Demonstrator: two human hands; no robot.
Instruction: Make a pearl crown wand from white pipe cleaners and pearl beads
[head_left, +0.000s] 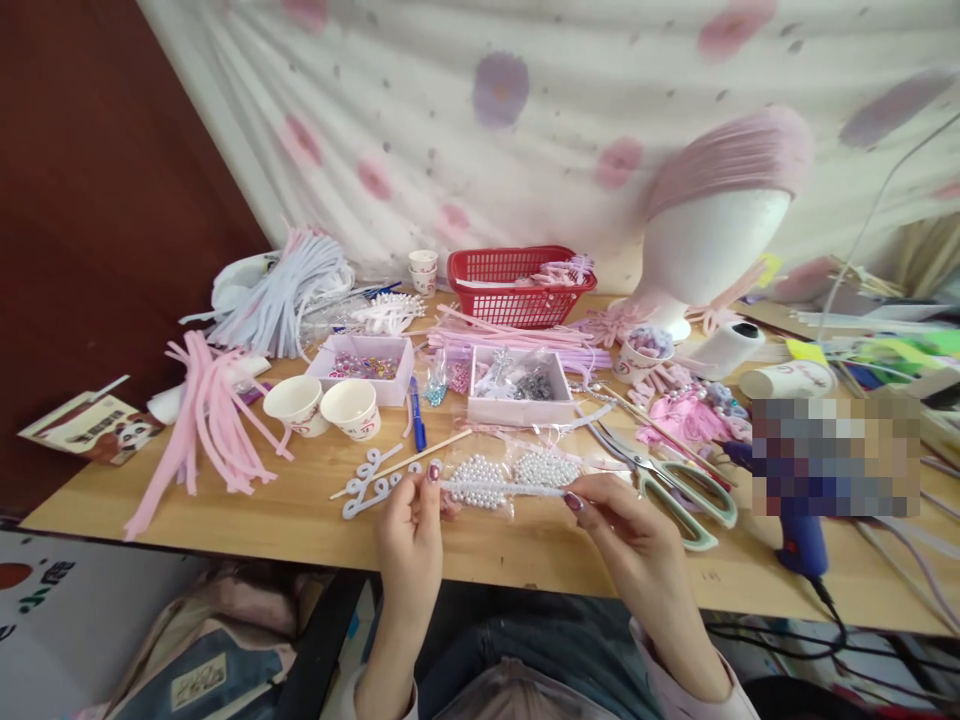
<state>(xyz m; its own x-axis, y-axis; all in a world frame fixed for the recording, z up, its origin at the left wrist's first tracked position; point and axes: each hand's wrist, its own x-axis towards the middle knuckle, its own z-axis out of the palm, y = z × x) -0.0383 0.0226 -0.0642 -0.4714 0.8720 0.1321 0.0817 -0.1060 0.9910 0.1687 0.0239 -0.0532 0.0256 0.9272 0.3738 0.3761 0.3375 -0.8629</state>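
Stretched level between my hands is a pale white pipe cleaner (517,489), held above the near part of the table. My left hand (411,540) pinches its left end between thumb and fingers. At its right end, my right hand (626,530) grips it the same way. Just behind it lie clear bags of white pearl beads (478,478). Left of my left hand rests a curled white pipe cleaner shape (367,480) with several loops, beside a thin wooden stick (405,465). Scissors with pale green handles (675,490) lie open right beyond my right hand.
Two paper cups (350,410), a blue marker (417,415) and pink pipe cleaners (202,430) are on the left. Open boxes of small trinkets (517,408) and a red basket (517,305) stand behind. A blue glue gun (802,540) and a white mannequin head (712,240) are at right.
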